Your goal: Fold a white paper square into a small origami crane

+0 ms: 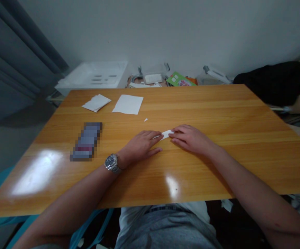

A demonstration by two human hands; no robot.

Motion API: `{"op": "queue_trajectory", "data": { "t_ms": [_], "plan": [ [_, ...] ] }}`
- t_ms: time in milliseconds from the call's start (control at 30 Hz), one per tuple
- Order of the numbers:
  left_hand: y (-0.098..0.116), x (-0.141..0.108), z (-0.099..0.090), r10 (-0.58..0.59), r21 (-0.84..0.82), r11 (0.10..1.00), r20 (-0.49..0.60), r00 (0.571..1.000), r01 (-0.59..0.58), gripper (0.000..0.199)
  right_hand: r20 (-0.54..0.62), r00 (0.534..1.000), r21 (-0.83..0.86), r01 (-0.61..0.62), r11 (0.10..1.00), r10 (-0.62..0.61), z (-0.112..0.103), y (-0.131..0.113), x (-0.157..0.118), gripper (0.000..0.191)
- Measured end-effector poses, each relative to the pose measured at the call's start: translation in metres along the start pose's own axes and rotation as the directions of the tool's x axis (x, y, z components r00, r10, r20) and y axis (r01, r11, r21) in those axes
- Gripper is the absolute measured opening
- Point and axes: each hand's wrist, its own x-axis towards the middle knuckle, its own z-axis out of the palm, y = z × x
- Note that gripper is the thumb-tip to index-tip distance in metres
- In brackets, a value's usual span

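Observation:
A small folded strip of white paper (166, 134) lies on the wooden table (217, 117) between my two hands. My left hand (146, 144), with a metal watch on its wrist, presses the paper's left end flat with its fingertips, the thumb apart. From the other side, my right hand (188, 138) rests its fingertips on the right end, fingers slightly spread. The fingers of both hands cover the paper's ends. A tiny white scrap (146, 119) lies just beyond my left hand.
A white sheet (128, 104) and a stack of folded paper (97, 103) lie at the back left. A blurred-out phone (87, 141) is on the left. Behind the table are a white tray (95, 74), a green booklet (179, 80) and dark cloth (274, 81).

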Motion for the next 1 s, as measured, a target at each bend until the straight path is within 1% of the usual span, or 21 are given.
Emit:
{"op": "queue_trajectory", "data": {
  "t_ms": [100, 200, 267, 467, 700, 833, 1000],
  "plan": [
    [0.002, 0.001, -0.002, 0.001, -0.013, 1.000, 0.002, 1.000, -0.001, 0.050, -0.022, 1.000, 0.001, -0.020, 1.000, 0.020, 0.001, -0.003, 0.001, 0.028],
    [0.002, 0.001, -0.003, 0.005, -0.026, 1.000, -0.009, 1.000, -0.005, 0.048, -0.072, 0.997, 0.036, -0.024, 0.999, 0.027, 0.006, -0.005, 0.003, 0.025],
    [0.002, 0.002, -0.003, 0.009, -0.032, 0.999, -0.018, 1.000, -0.009, 0.047, -0.096, 0.995, 0.081, -0.013, 0.997, 0.021, 0.010, -0.006, 0.005, 0.023],
    [0.001, 0.002, 0.000, 0.012, -0.015, 1.000, -0.026, 1.000, -0.013, 0.045, -0.121, 0.992, 0.211, 0.044, 0.976, -0.018, 0.021, -0.006, 0.011, 0.019],
    [0.004, 0.006, 0.006, -0.059, 0.013, 0.998, -0.082, 0.995, 0.060, 0.037, -0.172, 0.985, 0.234, 0.038, 0.971, 0.003, 0.025, -0.005, 0.013, 0.014],
    [0.003, 0.011, 0.008, -0.068, 0.005, 0.998, -0.130, 0.989, 0.070, 0.030, -0.178, 0.984, 0.249, 0.038, 0.968, 0.007, 0.026, -0.007, 0.014, 0.013],
    [0.002, 0.012, 0.007, -0.059, 0.019, 0.998, -0.134, 0.989, 0.062, 0.027, -0.164, 0.986, 0.272, 0.031, 0.962, 0.014, 0.024, -0.010, 0.015, 0.014]
  ]
}}
